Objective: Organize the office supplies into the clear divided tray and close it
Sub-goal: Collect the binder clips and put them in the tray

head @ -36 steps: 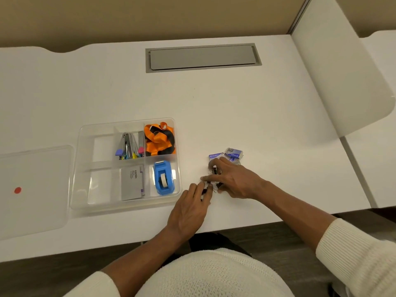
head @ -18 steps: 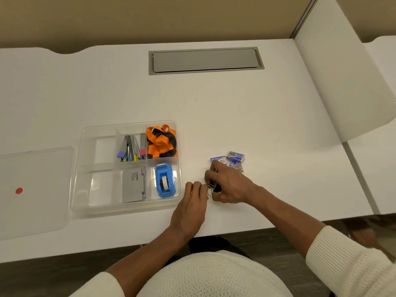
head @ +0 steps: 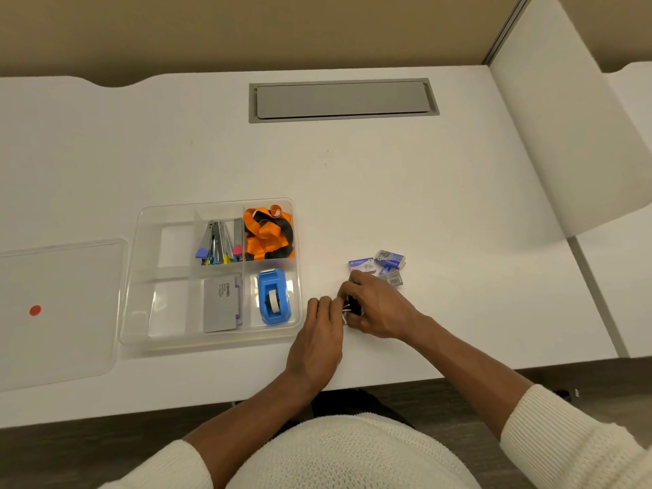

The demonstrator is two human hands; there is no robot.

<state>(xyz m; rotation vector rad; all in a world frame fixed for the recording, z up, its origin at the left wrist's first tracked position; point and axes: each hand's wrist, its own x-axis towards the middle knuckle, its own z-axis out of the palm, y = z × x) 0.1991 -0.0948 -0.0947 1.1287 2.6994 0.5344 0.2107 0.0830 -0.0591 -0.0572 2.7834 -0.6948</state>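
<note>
**Head cam: both hands on clips nr desk's front edge**

L hand (head: 317, 344), fingers curled, meets the black clips (head: 354, 308) nr the desk's (head: 388, 171) front edge; can't tell if it grips. R hand (head: 379, 308) curls round them. Just behind: staple boxes (head: 384, 264). Clear tray (head: 211, 342) sits toward the left edge, lid (head: 63, 312) off beside it. Inside: tape dispenser (head: 273, 298), grey card (head: 220, 305), then orange lanyard (head: 268, 236).
</note>
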